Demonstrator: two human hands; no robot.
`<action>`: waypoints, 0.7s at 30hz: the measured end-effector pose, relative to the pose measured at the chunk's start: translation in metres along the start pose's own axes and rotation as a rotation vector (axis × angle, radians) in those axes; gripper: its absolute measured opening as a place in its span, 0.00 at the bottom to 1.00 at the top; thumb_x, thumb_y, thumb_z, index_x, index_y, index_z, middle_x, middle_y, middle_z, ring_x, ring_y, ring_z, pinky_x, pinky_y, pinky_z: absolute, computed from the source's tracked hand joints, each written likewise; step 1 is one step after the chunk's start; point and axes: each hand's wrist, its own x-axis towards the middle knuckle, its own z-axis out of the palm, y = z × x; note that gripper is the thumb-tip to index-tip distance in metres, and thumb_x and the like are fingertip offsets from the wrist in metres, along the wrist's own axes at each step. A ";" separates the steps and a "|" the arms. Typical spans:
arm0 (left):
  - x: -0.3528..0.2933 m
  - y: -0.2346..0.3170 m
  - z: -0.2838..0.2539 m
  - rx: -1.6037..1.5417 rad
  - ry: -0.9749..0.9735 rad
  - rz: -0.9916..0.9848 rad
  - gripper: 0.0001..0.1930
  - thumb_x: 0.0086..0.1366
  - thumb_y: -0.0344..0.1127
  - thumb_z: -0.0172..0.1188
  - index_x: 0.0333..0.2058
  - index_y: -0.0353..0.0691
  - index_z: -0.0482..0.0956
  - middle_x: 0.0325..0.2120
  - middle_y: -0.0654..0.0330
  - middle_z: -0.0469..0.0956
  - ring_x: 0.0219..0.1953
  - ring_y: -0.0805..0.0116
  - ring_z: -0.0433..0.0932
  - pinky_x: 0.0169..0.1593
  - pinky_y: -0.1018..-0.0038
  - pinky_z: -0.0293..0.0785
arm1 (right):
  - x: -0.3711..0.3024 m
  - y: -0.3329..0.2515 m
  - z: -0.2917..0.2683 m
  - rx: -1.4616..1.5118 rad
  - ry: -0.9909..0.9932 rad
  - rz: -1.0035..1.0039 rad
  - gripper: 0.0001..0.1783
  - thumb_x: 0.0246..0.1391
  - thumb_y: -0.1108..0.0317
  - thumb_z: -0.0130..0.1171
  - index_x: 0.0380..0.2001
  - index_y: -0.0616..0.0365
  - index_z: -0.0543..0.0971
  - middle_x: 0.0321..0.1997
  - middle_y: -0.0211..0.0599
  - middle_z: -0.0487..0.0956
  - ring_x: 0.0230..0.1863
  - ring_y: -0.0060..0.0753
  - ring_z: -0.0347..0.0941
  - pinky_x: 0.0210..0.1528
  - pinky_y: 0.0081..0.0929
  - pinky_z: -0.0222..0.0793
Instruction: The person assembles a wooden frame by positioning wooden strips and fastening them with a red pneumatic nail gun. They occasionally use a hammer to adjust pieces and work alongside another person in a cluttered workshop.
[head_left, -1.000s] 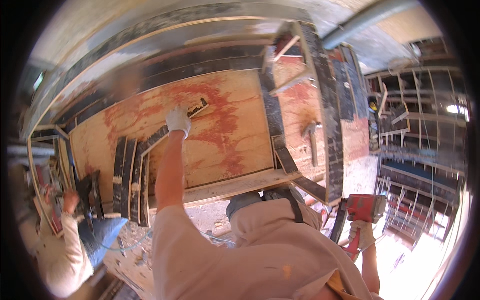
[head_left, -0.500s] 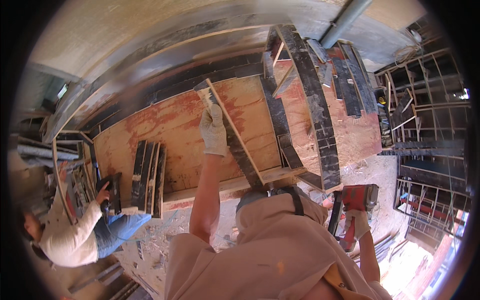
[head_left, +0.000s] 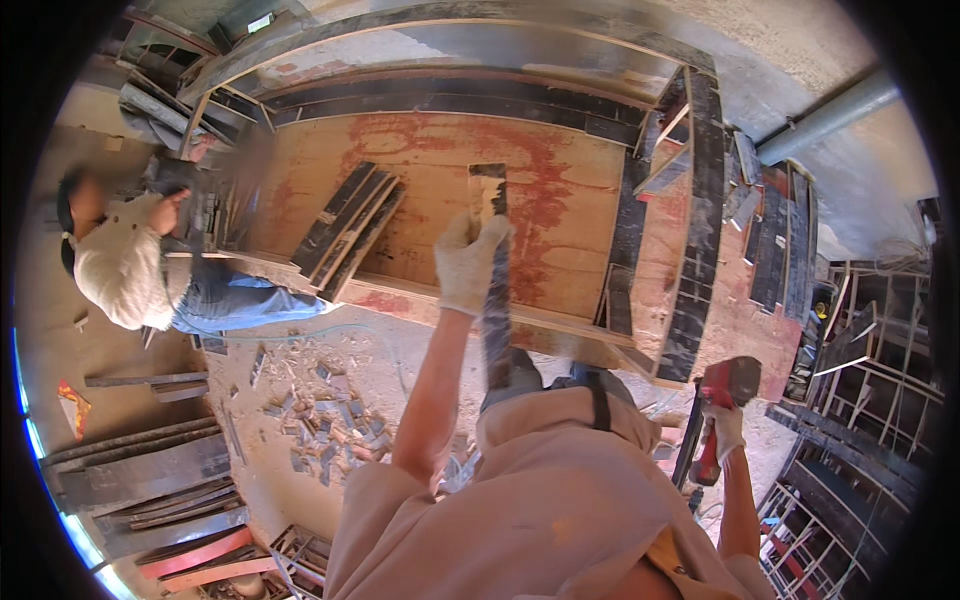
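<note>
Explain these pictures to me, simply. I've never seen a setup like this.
There is no robot here: a person works with two gloved hands. The view comes from a wide fisheye camera on their head, looking down, so straight edges look bent. The left hand grips a long, narrow dark board; the right hand holds a red power tool out to the side. In front is a red-stained wooden panel, with several dark strips lying side by side on its left part. A co-worker is at the far left.
</note>
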 end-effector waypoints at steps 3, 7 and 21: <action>-0.041 0.024 0.011 0.311 0.111 0.068 0.14 0.62 0.25 0.65 0.47 0.35 0.81 0.32 0.61 0.83 0.33 0.72 0.80 0.41 0.73 0.78 | 0.077 -0.001 -0.010 -0.192 0.062 -0.100 0.04 0.48 0.72 0.59 0.22 0.59 0.76 0.12 0.32 0.70 0.09 0.31 0.68 0.09 0.33 0.62; -0.080 -0.014 0.016 0.568 0.334 0.462 0.25 0.59 0.22 0.62 0.57 0.35 0.77 0.39 0.52 0.84 0.41 0.61 0.84 0.45 0.66 0.79 | 0.242 0.020 -0.043 -0.800 0.430 -0.514 0.08 0.49 0.71 0.55 0.28 0.64 0.80 0.23 0.45 0.82 0.25 0.46 0.82 0.28 0.45 0.76; -0.431 -0.134 -0.017 0.723 0.728 -0.382 0.12 0.71 0.43 0.57 0.46 0.44 0.73 0.32 0.36 0.79 0.37 0.32 0.79 0.37 0.45 0.72 | 0.333 -0.003 -0.003 -1.285 0.306 -0.522 0.27 0.50 0.50 0.67 0.41 0.66 0.83 0.45 0.50 0.86 0.47 0.52 0.85 0.48 0.45 0.81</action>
